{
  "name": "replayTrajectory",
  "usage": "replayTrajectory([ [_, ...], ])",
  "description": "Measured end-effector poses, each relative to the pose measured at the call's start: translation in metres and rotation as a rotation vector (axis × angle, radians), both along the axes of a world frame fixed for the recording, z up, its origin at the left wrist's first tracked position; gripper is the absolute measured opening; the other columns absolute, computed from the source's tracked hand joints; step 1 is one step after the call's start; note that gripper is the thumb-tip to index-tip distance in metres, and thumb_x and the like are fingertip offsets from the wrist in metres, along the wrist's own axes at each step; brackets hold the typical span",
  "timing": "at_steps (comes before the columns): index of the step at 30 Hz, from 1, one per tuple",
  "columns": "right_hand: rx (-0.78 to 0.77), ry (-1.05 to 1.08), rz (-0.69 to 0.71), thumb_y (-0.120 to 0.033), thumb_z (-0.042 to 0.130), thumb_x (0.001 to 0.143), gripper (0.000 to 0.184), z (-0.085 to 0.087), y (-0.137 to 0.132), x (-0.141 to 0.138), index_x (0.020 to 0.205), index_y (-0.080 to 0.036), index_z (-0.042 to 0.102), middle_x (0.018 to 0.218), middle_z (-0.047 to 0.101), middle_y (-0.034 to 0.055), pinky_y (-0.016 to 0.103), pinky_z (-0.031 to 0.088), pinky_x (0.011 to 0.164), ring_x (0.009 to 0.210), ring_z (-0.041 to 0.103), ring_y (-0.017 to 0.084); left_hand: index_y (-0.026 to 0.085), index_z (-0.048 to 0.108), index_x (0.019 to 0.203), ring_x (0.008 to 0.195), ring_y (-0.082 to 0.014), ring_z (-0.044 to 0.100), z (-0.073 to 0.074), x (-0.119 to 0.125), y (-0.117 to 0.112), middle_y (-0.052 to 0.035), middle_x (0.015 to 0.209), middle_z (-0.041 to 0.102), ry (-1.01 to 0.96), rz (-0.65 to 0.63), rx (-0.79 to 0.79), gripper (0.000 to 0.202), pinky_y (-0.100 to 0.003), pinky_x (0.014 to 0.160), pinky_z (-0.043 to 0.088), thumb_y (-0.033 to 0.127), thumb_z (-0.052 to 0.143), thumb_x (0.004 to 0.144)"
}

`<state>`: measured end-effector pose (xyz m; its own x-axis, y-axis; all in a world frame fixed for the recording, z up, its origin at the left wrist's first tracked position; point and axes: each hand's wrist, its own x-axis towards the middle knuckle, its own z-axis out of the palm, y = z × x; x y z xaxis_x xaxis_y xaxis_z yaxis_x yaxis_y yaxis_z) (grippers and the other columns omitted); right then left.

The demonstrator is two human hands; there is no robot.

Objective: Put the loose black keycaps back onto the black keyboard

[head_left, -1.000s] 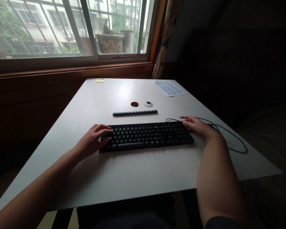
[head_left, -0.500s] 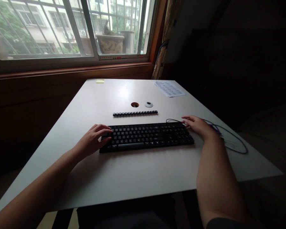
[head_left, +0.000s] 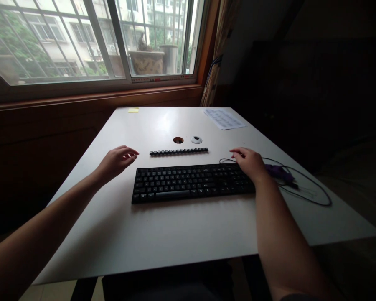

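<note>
A black keyboard (head_left: 178,184) lies flat on the white table (head_left: 163,234) in front of me. Behind it a straight row of loose black keycaps (head_left: 178,152) runs left to right. My left hand (head_left: 119,160) hovers above the table, off the keyboard's far left corner, fingers loosely curved and apart, holding nothing. Over the keyboard's right end is my right hand (head_left: 247,161), its thumb and bent fingers near each other. Whether anything small is between them I cannot make out. This hand and forearm cover the keyboard's far right keys.
A looped black cable (head_left: 313,188) and a purple cloth-like item (head_left: 280,173) lie right of the keyboard. Toward the back are a round hole (head_left: 178,140), a white ring-shaped cover (head_left: 196,139), printed sheets (head_left: 224,119) and a yellow sticky note (head_left: 133,110). A window (head_left: 81,42) rises behind the table.
My left hand has lifted off the keyboard's left end and moved up and to the left. My right hand has shifted left over the keyboard's right end. The view has tilted slightly.
</note>
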<state>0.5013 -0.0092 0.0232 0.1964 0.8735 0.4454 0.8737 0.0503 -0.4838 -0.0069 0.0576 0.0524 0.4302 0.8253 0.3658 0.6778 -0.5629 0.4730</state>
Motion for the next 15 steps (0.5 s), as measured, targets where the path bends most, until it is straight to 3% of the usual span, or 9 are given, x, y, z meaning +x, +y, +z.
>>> replayTrajectory([
  [3, 0.068, -0.035, 0.068, -0.024, 0.052, 0.086, 0.027, -0.001, 0.003, -0.009, 0.098, -0.019, 0.076, 0.094, 0.077, 0.0082, 0.037, 0.052, 0.088, 0.092, 0.07, 0.025, 0.019, 0.076, 0.1, 0.077, -0.018, 0.067, -0.001, 0.012, 0.027, -0.0069, 0.098, 0.069, 0.023, -0.028, 0.003, 0.037, -0.031, 0.073, 0.054, 0.051, 0.058, 0.093],
  [8, 0.091, -0.079, 0.12, -0.024, 0.052, 0.089, 0.025, -0.002, 0.005, -0.013, 0.098, -0.02, 0.076, 0.092, 0.076, 0.0071, 0.038, 0.053, 0.086, 0.089, 0.07, 0.024, 0.019, 0.076, 0.101, 0.082, -0.0198, 0.068, -0.016, 0.032, 0.068, -0.0082, 0.1, 0.068, 0.071, -0.053, -0.019, 0.037, -0.033, 0.079, 0.054, 0.05, 0.059, 0.091],
  [15, 0.088, -0.07, 0.135, -0.023, 0.052, 0.09, 0.024, -0.002, 0.005, -0.011, 0.099, -0.021, 0.075, 0.088, 0.075, 0.0059, 0.038, 0.053, 0.083, 0.085, 0.07, 0.024, 0.019, 0.077, 0.101, 0.078, -0.0199, 0.067, -0.031, 0.04, 0.095, -0.0076, 0.097, 0.067, 0.122, -0.062, -0.102, 0.042, -0.034, 0.078, 0.053, 0.056, 0.064, 0.084],
])
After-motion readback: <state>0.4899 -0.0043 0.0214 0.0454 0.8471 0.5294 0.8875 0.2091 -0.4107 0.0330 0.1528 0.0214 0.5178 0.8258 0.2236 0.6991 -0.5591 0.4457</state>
